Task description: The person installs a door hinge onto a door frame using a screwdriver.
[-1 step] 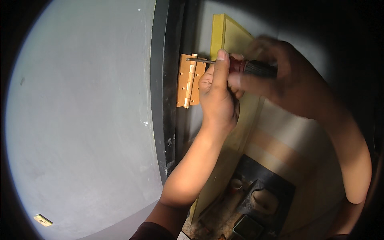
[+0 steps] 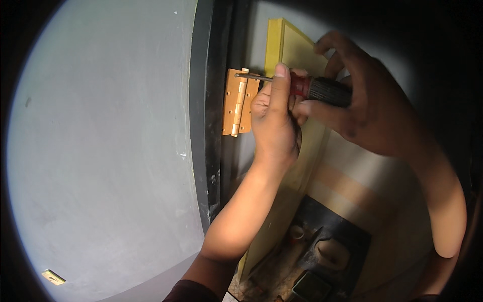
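Observation:
A copper-coloured butt hinge [image 2: 232, 105] sits against the dark door frame [image 2: 215, 151], its knuckle upright. A screwdriver [image 2: 327, 91] with a red and black handle lies almost level, its tip at the upper hole of the hinge's left leaf. My left hand [image 2: 275, 118] is closed around the front of it, thumb up beside the shaft. Behind the handle, my right hand [image 2: 370, 98] has its fingers raised and spread. Its palm is by the handle's butt end and its thumb lies below the handle; whether the palm touches is hard to tell.
A pale panel [image 2: 108, 141] with a small yellow metal plate [image 2: 53, 277] fills the left side. Beyond my hands stands a yellow-edged door [image 2: 274, 40]. Low down in the shadowed room are a squat toilet [image 2: 332, 253], a small round container [image 2: 297, 232] and a dark bin [image 2: 311, 285].
My right hand's fingers, blurred and nearer the handle before, have spread and lifted away from it. My left hand and the screwdriver's tip have hardly moved.

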{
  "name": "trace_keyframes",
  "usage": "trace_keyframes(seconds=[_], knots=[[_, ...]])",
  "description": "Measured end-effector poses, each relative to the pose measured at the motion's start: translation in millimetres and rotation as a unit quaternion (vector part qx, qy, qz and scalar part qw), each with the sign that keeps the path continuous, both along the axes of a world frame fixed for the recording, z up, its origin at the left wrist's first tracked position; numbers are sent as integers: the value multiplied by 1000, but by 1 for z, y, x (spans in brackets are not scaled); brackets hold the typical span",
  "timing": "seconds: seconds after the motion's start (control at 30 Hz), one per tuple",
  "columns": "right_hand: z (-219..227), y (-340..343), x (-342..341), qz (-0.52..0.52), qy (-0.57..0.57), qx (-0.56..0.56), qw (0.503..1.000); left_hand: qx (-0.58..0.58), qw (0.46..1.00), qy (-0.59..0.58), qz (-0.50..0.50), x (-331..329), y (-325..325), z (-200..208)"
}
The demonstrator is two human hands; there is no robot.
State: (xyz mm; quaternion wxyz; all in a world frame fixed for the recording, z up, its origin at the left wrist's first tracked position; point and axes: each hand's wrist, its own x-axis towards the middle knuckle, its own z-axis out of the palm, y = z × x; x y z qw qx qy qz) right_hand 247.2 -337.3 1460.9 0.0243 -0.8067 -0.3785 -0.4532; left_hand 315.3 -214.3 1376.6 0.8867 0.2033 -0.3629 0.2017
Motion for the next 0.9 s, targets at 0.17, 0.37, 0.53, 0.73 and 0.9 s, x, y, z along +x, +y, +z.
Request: trace_keyframes(seconds=[0.17, 0.37, 0.53, 0.73, 0.9], knots=[[-10, 8, -3, -79, -244, -201, 945, 32, 999, -42, 14, 3, 7, -7], [19, 13, 6, 13, 152, -10, 988, 48, 995, -57, -71, 23, 5, -16], [19, 16, -2, 51, 440, 206, 873, 80, 977, -179, -79, 36, 22, -20], [-5, 13, -8, -52, -227, -192, 954, 7, 994, -85, -69, 10, 15, -10], [-9, 33, -9, -60, -184, -62, 979, 24, 998, -26, -49, 4, 20, -14]])
